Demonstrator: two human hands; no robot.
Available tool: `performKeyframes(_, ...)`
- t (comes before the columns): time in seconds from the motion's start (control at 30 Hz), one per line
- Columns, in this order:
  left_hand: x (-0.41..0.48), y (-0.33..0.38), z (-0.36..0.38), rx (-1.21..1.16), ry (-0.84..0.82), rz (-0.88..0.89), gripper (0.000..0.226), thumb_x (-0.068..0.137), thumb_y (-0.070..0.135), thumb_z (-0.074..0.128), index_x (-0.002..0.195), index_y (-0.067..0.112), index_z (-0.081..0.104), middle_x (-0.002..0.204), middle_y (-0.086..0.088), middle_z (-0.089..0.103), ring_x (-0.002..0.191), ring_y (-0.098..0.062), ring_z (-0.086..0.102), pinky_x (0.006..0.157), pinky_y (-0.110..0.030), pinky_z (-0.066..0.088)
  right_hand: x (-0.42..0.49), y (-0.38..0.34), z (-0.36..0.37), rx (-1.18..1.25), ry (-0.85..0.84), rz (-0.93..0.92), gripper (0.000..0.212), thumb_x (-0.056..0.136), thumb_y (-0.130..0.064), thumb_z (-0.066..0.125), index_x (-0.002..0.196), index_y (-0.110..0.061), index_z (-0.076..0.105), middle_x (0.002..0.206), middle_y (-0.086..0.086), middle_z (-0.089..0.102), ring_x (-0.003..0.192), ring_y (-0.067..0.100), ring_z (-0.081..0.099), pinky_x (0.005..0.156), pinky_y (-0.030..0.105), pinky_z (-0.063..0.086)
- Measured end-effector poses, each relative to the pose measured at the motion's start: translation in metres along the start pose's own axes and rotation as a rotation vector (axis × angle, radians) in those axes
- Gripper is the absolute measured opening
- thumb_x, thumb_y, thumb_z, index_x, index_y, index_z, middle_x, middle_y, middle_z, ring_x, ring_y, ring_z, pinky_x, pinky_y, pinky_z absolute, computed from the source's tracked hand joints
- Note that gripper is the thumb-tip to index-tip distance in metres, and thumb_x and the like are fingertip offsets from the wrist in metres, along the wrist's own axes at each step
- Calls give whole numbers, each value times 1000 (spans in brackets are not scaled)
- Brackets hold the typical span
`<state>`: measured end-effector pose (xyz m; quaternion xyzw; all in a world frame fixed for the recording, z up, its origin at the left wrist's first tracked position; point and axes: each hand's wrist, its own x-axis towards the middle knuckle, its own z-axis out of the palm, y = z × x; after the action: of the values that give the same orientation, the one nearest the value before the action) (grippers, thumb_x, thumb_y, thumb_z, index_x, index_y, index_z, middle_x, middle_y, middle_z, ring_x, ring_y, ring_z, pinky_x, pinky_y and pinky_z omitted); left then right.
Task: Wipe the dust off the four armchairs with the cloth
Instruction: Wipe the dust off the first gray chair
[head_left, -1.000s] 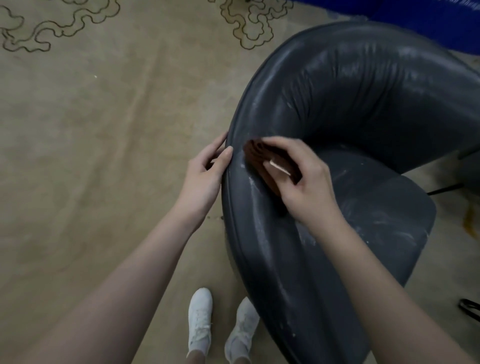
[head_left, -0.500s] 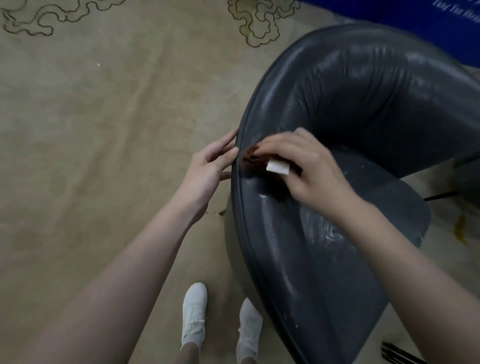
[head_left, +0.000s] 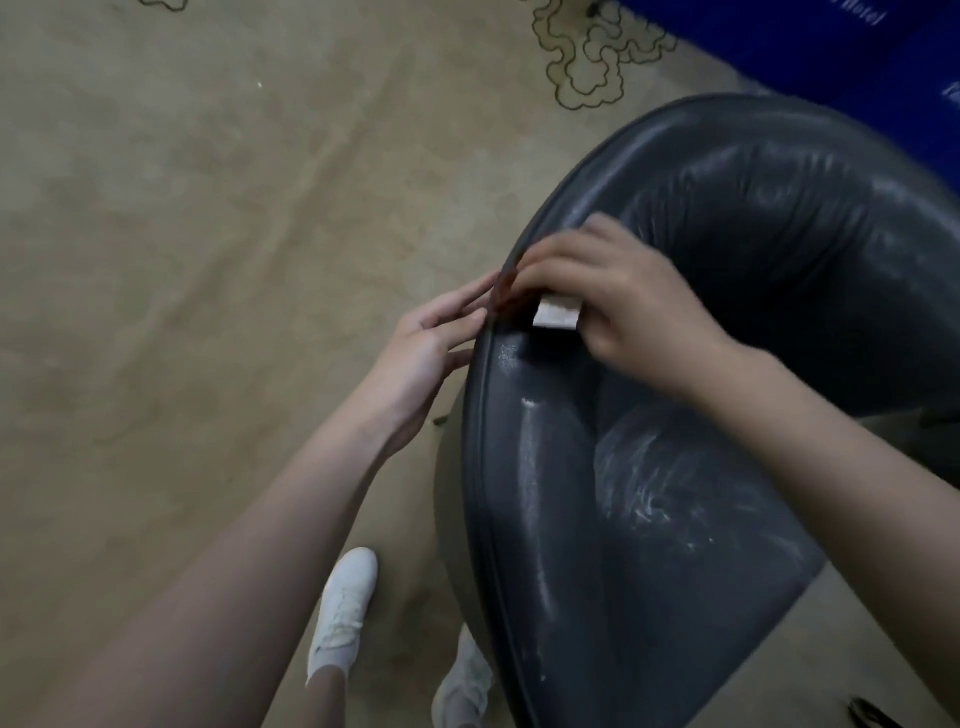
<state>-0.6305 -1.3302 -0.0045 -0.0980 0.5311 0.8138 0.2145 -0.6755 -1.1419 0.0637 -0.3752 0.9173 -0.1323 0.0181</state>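
Cloth (head_left: 509, 299) slid along armchair (head_left: 649, 493) rim, right hand (head_left: 628, 306) gripping it, left hand (head_left: 426, 343) flat alongside, shoes (head_left: 345, 608) below

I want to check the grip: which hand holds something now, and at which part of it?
The right hand grips the bunched cloth beside its white tag. The left hand holds nothing; its straight fingers touch the armchair on its outer side.
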Motion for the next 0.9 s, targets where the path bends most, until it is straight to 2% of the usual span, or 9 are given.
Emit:
performKeyframes(0.07,-1,-2,3,-16,29,8,40,98,2,46,129,24,60,122,7,69,120,-9,60,103,-32,46,7,10,0,9,53,65,49,75,11,47,113,-14,68,115,2,66,91,29,49,68,50,50)
performKeyframes(0.17,-2,-5,4,-27,49,14,40,99,3,46,134,19,59,126,4,67,121,-10,60,105,-33,45,7,7,8,52,50,30,49,75,10,45,110,-13,69,112,2,67,86,29,49,70,47,48)
performKeyframes(0.27,-5,-6,8,-48,79,13,39,99,5,49,136,14,56,128,-1,67,118,-12,62,99,-28,49,-6,-6,14,87,5,-57,47,75,10,46,108,-13,70,112,0,67,82,20,41,69,40,46)
performKeyframes(0.37,-7,-7,11,-54,119,26,34,99,5,50,130,15,59,123,-2,68,109,-12,65,88,-23,51,-17,-10,11,120,-43,-108,43,79,8,49,110,-13,70,114,-1,67,82,25,46,71,40,47)
performKeyframes(0.5,-11,-8,12,-65,146,32,28,97,6,55,122,15,63,120,-4,70,112,-15,66,92,-25,51,-14,-6,8,119,-1,-61,45,81,-1,38,111,-11,69,115,0,67,83,26,48,75,32,43)
performKeyframes(0.57,-14,-9,11,-52,152,39,28,97,5,54,121,15,64,118,-3,70,106,-13,66,87,-23,52,-22,-20,13,132,-11,-111,45,78,2,39,109,-11,70,114,1,68,82,26,48,78,24,35)
performKeyframes(0.63,-17,-9,11,-20,149,45,31,97,3,52,126,11,62,121,-6,68,105,-13,65,84,-22,52,-39,-34,21,163,-61,-161,46,76,8,47,110,-13,70,116,-1,67,85,26,51,80,25,38)
performKeyframes(0.73,-22,-10,11,23,166,52,35,97,3,53,130,9,60,126,-8,67,111,-16,64,91,-25,52,-54,-39,22,222,-93,-162,46,79,12,52,113,-13,70,120,-3,66,92,31,56,80,34,45)
performKeyframes(0.9,-31,-15,9,106,200,77,43,88,18,66,131,14,61,128,-7,66,120,-20,61,103,-36,49,-56,-37,30,209,30,-106,47,77,13,49,112,-10,70,118,1,67,88,33,56,82,28,40)
